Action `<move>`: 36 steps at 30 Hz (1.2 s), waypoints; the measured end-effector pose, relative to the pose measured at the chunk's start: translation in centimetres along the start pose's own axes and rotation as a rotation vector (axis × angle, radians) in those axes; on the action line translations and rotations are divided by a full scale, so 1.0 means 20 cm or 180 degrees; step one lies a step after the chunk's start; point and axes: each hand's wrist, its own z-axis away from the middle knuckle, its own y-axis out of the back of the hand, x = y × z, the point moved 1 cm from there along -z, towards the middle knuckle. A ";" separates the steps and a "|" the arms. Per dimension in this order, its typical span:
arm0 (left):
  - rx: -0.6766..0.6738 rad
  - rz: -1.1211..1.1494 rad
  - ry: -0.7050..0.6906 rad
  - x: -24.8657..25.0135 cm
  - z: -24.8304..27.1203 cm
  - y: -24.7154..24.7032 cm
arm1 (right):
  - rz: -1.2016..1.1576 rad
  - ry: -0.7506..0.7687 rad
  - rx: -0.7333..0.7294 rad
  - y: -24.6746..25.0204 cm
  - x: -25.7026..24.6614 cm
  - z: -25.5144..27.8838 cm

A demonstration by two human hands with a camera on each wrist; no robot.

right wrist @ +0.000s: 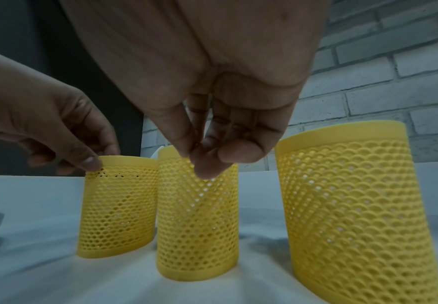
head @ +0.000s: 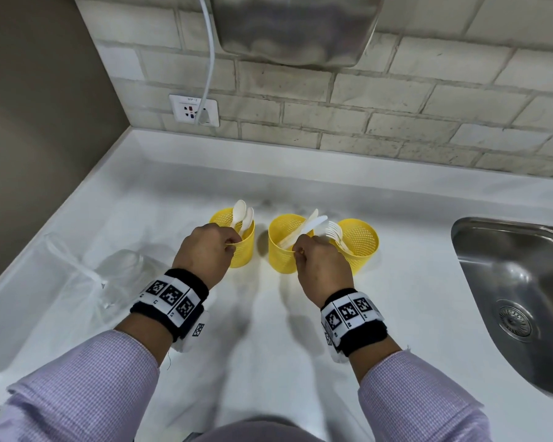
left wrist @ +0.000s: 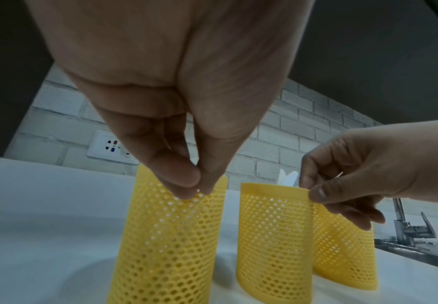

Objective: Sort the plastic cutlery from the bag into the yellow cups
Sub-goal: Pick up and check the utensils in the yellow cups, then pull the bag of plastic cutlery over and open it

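Yellow cups stand on the desk point(head: 268, 330); left hand point(head: 205, 250) pinches the spoon cup point(head: 245, 250) rim, right hand point(head: 321, 260) pinches the knife cup point(head: 280, 253) rim, seemingly steadying them; cutlery sits sorted inside; the bag point(head: 109, 275) lies left.

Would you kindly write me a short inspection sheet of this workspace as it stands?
Surface: white countertop, dry-looking.
Job's things: three yellow cups in a row; left cup holds spoons, middle cup knives, right cup forks; clear bag lies left, seemingly empty.
Clutter: nothing seen.
Hands: left hand pinches left cup's rim; right hand pinches middle cup's rim.
Cables: white cable plugged into wall socket.
Surroundings: brick-tile wall, steel sink right.
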 end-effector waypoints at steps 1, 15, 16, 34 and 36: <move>-0.0003 -0.0009 0.0004 0.01 0.00 0.01 | 0.0023 0.0005 -0.0019 0.00 0.00 0.00; 0.0819 0.0311 0.0180 -0.24 0.59 0.20 | -0.0547 0.0953 -0.0875 -0.14 -0.34 0.22; 0.0855 0.0230 0.0411 -0.31 0.63 0.19 | -0.0473 0.1032 -0.1032 -0.18 -0.38 0.23; 0.0890 0.1067 0.1762 -0.98 0.77 0.21 | -0.0520 0.1233 -0.1644 -0.67 -0.96 0.09; 0.0593 0.1042 0.1684 -0.97 0.71 0.21 | -0.0524 0.1297 -0.1744 -0.67 -0.97 0.08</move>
